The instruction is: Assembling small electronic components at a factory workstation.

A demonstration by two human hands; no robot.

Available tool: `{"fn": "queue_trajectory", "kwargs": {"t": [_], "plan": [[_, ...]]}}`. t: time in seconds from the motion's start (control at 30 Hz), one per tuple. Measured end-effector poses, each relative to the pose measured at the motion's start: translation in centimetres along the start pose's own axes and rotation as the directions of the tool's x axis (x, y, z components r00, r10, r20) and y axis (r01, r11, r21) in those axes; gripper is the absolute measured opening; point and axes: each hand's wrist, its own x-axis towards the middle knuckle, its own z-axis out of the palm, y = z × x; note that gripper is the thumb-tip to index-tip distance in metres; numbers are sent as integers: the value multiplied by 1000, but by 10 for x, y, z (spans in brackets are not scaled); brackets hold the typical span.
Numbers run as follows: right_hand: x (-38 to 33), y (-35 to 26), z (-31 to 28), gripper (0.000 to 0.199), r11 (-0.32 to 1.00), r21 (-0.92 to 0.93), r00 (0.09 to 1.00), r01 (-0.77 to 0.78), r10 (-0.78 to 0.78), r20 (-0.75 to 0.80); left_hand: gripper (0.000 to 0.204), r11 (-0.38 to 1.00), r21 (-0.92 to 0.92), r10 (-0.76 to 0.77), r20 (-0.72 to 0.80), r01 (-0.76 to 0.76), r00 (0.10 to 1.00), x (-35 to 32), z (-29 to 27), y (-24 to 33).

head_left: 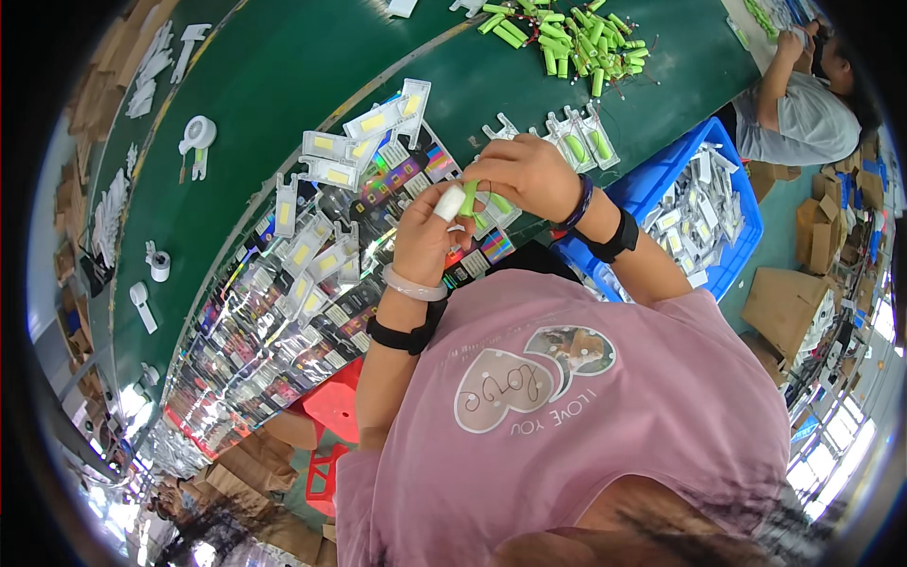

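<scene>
Two hands (477, 203) pinching green battery (469, 198), grip partly hidden

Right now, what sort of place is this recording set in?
Most likely a factory assembly line: a long green workbench holds a pile of green battery cells and rows of white plastic housings, and a blue crate holds more parts.

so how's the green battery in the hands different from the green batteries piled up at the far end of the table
The green battery is a single cell, pinched between the left hand and right hand; the pile of green batteries is many cells.

The held one is lifted off the green table; the pile lies loose on it, cells pointing every way, untouched.

Both are the same light green cylinder shape.
</scene>
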Motion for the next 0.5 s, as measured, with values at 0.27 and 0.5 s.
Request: {"fn": "queue_trajectory", "kwargs": {"t": [0.27,0.5], "plan": [[-2,-29,9,30,879,319,861,-354,440,-256,22,962,-134,208,-207,-238,956,-8,-9,-7],[-2,-31,46,20,444,756,819,-482,536,207,38,961,84,269,-84,-262,959,-14,-9,-20]]}}
